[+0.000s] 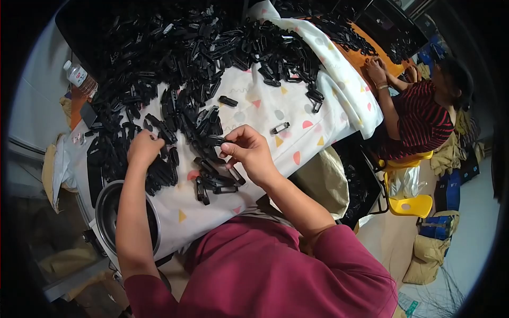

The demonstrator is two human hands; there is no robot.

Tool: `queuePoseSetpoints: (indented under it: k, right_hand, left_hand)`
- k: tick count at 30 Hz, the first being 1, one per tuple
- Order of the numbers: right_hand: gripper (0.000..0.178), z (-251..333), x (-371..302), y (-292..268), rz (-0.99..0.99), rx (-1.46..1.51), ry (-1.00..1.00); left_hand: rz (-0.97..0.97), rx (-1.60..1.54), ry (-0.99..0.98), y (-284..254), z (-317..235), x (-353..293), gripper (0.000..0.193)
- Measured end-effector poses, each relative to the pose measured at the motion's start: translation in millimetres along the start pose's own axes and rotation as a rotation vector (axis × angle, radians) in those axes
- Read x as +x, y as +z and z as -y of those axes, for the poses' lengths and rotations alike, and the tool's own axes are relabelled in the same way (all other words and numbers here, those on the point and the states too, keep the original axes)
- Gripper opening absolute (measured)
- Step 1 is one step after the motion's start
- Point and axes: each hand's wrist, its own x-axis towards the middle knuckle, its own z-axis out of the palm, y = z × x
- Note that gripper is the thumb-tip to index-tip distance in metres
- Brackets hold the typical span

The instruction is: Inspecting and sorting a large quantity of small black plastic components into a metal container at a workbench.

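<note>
From the head view, the right hand (249, 151) has its fingers curled tight around a small black plastic clip (214, 140), held just above the white cloth with coloured shapes (275, 111) that covers the counter. The left hand (142, 148) is bent down into the big pile of black clips (180, 58), fingers closed on some of them, though I cannot tell how many. A metal bowl (106, 212) sits at the counter's near edge, and another person in a striped shirt (421, 119) works at the far right.
</note>
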Motion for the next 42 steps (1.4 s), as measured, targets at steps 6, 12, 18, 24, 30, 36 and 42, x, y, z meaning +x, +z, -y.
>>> queuePoseSetpoints:
  k: [6,12,18,24,30,36,42]
  right_hand:
    - [0.014,-2,-2,16,0.08,0.073,0.001]
    - [0.013,-6,-6,6,0.04,0.032,0.027]
    - [0.012,-2,-11,6,0.027,0.077,0.007]
    - [0.013,4,-12,15,0.056,0.099,0.006]
    - [0.021,4,-1,42,0.273,0.248,0.027]
    - [0.021,15,-10,41,0.258,0.208,-0.112]
    - [0.016,44,-5,31,0.341,-0.449,-0.528]
  left_hand:
    - [0.175,0.052,0.007,3,-9,11,0.03]
    - [0.039,0.217,0.047,0,-10,-12,0.038]
    - [-0.035,-0.036,0.115,-2,-10,-18,0.036]
    - [0.169,-1.213,0.095,-5,7,-29,0.034]
    - [0.39,-1.33,0.195,-3,-21,-74,0.029]
    - [0.46,-1.472,0.346,-16,-31,-100,0.018]
    - [0.346,-1.141,0.446,-27,-25,-101,0.021]
